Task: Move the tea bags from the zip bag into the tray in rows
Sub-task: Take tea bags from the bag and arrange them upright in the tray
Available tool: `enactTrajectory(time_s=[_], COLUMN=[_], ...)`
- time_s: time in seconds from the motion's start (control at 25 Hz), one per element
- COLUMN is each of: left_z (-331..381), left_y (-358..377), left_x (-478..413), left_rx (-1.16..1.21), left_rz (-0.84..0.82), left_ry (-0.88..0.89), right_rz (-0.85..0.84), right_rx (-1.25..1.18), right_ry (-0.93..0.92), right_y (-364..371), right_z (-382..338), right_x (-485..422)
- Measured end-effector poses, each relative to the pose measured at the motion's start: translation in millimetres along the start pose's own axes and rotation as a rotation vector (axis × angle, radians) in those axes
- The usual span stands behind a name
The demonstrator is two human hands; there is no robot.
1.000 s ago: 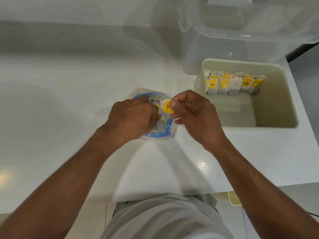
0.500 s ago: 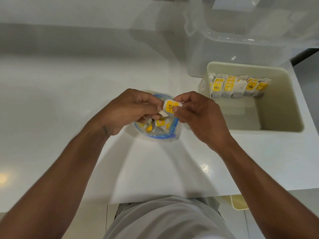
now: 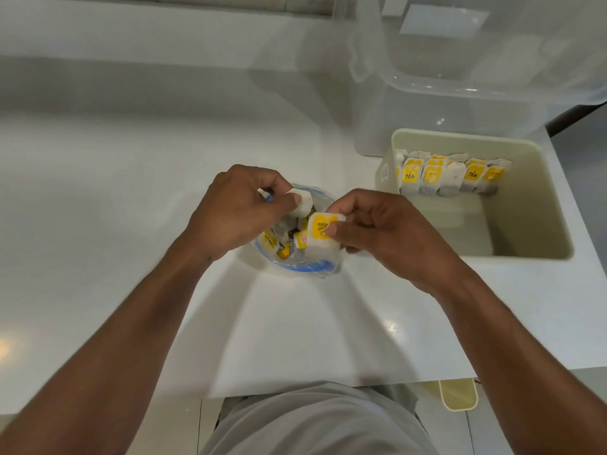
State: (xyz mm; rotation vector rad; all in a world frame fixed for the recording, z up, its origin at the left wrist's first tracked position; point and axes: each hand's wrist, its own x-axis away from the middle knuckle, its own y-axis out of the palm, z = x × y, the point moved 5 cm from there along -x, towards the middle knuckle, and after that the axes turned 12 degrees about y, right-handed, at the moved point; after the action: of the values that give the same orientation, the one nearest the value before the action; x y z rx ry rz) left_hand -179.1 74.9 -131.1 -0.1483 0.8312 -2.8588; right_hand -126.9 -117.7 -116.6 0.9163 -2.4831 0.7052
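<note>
Right hand [image 3: 387, 234]: a yellow-labelled tea bag [image 3: 323, 233] is pinched over the open zip bag [image 3: 308, 267]. A white tea bag [image 3: 301, 205] is pinched by the left hand [image 3: 236, 211]. One row of tea bags [image 3: 450, 175] is stood against the tray [image 3: 532, 208]'s far wall.

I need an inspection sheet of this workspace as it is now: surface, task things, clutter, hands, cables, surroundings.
Surface: white counter, glossy.
Job's things: zip bag open, loose tea bags inside; tray holds one row of tea bags along its far wall.
Clutter: clear storage box behind the tray.
Grippers: left hand pinches a white tea bag; right hand pinches a yellow-tagged tea bag, both over the zip bag.
Cables: nothing seen.
Surroundings: beige object below the counter edge.
</note>
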Motion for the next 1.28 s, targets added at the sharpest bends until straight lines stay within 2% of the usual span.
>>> enactTrajectory(time_s=[0.04,0.08,0.16,0.2,0.28,0.32,0.36,0.4,0.44,0.48,0.52,0.6,0.64,0.76,0.88,1.28], left_z=[0,0,-1,-2,2,3,5,7,10,11,12,12,13,17,14,37], left_y=[1,2,4,4,3,2,3,5,7,8,7,3,4,8,6,24], left_x=[0,0,1,2,3,3,3,3,5,5,4,2,2,3,3,-1], left_rx=[0.069,0.123,0.099,0.062,0.01,0.019,0.097,0.212,0.312,0.364,0.334,0.208,0.236,0.353,0.306,0.356], left_rz=[-0.019,-0.052,-0.075,-0.061,-0.003,0.018,0.016,-0.012,-0.047,-0.061,-0.055,-0.03,-0.039,-0.078,-0.075,-0.116], left_ry=[-0.013,-0.022,-0.013,-0.004,0.015,0.017,0.003,-0.034,-0.073,-0.091,-0.069,-0.023,-0.031,-0.055,-0.012,0.003], right_rz=[-0.024,0.027,0.164,0.152,-0.04,-0.161,-0.215,-0.185,-0.062,0.074,0.129,0.05,0.018,0.125,0.071,0.122], right_rx=[-0.002,0.034,0.136,0.151,0.055,-0.039,-0.103,-0.112,-0.025,0.084,0.111,-0.033,-0.052,0.146,0.056,-0.025], right_ry=[-0.003,-0.016,-0.037,-0.034,-0.007,0.014,0.017,0.007,-0.021,-0.041,-0.04,-0.012,-0.006,-0.038,-0.026,-0.07], right_y=[2,1,-4,-4,2,7,9,8,3,-2,-6,-4,-3,-7,-4,-30], right_z=[0,1,1,1,-3,-7,-10,-11,-12,-13,-11,-12,-11,-9,-8,-3], right_x=[0,-3,-8,-8,-3,3,5,4,0,-4,-6,-7,-6,-8,-8,8])
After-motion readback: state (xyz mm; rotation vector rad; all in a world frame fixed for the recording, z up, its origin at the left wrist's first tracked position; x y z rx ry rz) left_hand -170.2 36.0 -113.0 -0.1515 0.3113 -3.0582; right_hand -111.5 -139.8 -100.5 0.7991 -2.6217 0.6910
